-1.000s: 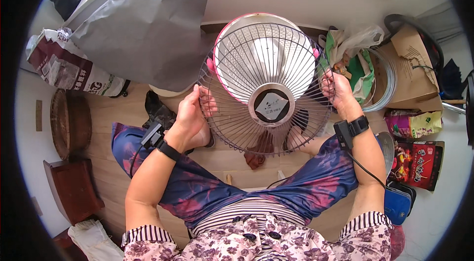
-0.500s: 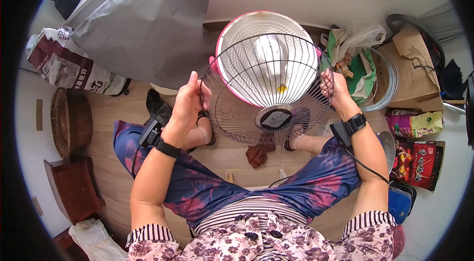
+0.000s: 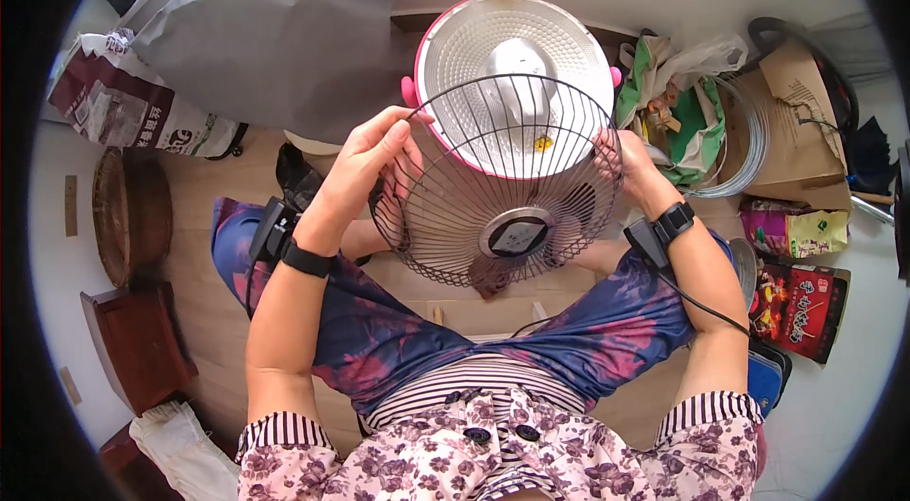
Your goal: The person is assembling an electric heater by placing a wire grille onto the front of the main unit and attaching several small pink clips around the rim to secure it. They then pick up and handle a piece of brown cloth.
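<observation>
A round black wire grille (image 3: 518,234) with a dark badge in its middle is held tilted between my hands. My left hand (image 3: 373,155) pinches its left rim with thumb and fingers, while other fingers reach in around the wires. On the opposite side, my right hand (image 3: 629,165) is closed on the rim, its fingertips among the wires. Just beyond stands a dish-shaped electric heater (image 3: 457,46) with a silvery dimpled reflector, a pink rim and pink side knobs. The grille overlaps the dish's lower part and hides what lies below it. A small yellow sticker shows inside the dish.
On the left are a rice bag (image 3: 142,108), a round woven basket (image 3: 131,217) and a brown wooden box (image 3: 142,345). Grey sheeting (image 3: 284,36) hangs at far left. At right lie a green bag (image 3: 697,136), coiled wire (image 3: 754,155), a cardboard box (image 3: 796,122) and a red packet (image 3: 804,311).
My left hand has turned from an open palm against the rim to a pinch on it. The grille has shifted slightly left and down in view, overlapping less of the heater dish.
</observation>
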Action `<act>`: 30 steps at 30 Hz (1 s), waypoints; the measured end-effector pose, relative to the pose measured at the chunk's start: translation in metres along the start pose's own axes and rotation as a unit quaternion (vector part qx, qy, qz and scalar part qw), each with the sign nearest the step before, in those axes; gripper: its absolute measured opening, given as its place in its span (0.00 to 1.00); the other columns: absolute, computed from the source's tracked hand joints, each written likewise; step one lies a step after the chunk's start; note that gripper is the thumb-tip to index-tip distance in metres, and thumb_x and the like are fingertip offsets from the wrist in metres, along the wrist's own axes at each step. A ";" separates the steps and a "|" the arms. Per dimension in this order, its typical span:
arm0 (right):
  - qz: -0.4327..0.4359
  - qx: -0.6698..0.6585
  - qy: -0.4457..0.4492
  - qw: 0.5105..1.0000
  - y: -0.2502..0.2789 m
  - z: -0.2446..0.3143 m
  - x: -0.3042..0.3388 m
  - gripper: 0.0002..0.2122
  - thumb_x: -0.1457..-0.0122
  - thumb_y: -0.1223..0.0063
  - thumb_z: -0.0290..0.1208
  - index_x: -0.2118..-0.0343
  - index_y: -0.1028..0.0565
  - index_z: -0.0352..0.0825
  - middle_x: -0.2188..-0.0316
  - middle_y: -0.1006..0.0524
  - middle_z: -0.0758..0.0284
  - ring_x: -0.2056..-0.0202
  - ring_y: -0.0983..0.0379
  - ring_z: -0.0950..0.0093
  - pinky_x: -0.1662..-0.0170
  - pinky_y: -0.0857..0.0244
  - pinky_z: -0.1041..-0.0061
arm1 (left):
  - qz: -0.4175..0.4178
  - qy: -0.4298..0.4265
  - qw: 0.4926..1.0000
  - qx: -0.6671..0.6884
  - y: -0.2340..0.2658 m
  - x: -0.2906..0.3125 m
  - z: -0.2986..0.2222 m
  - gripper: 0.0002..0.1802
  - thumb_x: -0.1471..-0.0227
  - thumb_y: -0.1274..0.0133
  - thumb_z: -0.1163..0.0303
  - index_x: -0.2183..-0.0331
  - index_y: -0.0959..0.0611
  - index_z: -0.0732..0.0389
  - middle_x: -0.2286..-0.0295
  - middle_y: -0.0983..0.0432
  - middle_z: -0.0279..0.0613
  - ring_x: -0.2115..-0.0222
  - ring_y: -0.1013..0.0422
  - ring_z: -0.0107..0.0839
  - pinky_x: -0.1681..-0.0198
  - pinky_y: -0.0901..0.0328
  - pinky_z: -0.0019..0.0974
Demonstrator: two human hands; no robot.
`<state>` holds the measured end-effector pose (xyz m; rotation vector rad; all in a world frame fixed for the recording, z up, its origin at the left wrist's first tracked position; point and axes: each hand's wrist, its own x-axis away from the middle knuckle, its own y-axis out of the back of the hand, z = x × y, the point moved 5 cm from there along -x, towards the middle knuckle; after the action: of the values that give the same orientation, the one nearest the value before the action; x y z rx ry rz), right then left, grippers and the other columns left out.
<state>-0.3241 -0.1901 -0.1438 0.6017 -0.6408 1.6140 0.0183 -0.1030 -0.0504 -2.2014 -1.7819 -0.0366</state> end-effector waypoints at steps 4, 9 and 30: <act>0.001 -0.014 -0.010 1.000 -0.001 -0.002 -0.001 0.11 0.42 0.58 0.37 0.77 0.32 0.39 0.92 0.43 0.80 0.92 0.51 0.87 0.88 0.58 0.85 | -0.036 0.003 0.999 -0.031 0.006 -0.005 0.003 0.20 0.41 0.62 0.57 0.66 0.24 0.64 0.84 0.31 0.30 0.89 0.37 0.15 0.86 0.41 0.17; 0.002 0.012 0.005 1.000 -0.010 0.001 0.001 0.11 0.40 0.57 0.37 0.78 0.32 0.39 0.92 0.43 0.81 0.92 0.52 0.86 0.88 0.58 0.86 | -0.027 0.002 0.999 -0.046 0.012 -0.010 0.012 0.22 0.41 0.60 0.56 0.76 0.23 0.62 0.87 0.33 0.30 0.90 0.39 0.14 0.88 0.44 0.17; 0.014 0.009 0.015 1.000 -0.012 0.012 -0.004 0.11 0.39 0.59 0.34 0.76 0.31 0.35 0.87 0.36 0.77 0.88 0.45 0.86 0.85 0.49 0.84 | -0.076 0.065 0.995 0.007 0.033 -0.033 0.026 0.18 0.44 0.54 0.57 0.80 0.25 0.57 0.91 0.34 0.25 0.93 0.39 0.12 0.93 0.49 0.16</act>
<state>-0.3117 -0.2003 -0.1369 0.5825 -0.6149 1.6531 0.0384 -0.1334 -0.0897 -1.9997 -1.8668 -0.1948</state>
